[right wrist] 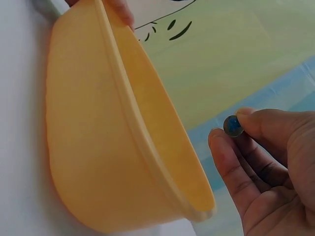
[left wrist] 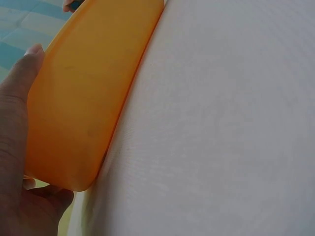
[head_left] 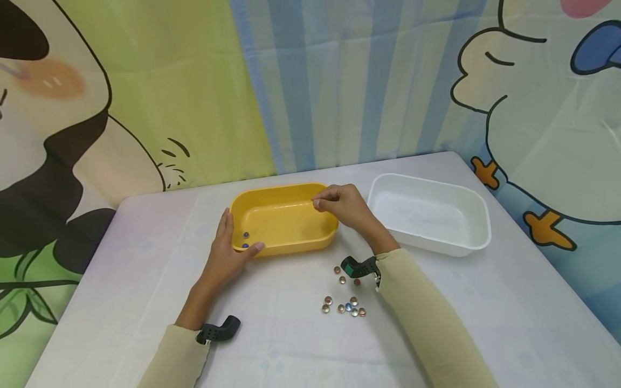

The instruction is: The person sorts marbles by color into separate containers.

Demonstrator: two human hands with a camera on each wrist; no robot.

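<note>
A yellow plastic tub (head_left: 286,220) stands at the middle of the table. My left hand (head_left: 225,257) holds its near left corner, thumb over the near rim and fingers along the left side. In the tub's left end lie two small blue marbles (head_left: 246,235). Over the tub's right end, my right hand (head_left: 346,205) pinches a clear marble with blue inside (right wrist: 233,126) between thumb and fingertips. The right wrist view shows this marble just beyond the tub's rim (right wrist: 140,128). Several brownish, clear and blue marbles (head_left: 341,308) lie loose on the table below my right wrist.
A white plastic tub (head_left: 427,240) stands to the right of the yellow one. Both sit on a white cloth-covered table (head_left: 271,334). Behind the table hangs a cartoon-printed curtain (head_left: 330,81). A dark band with a small device (head_left: 220,330) sits on each wrist.
</note>
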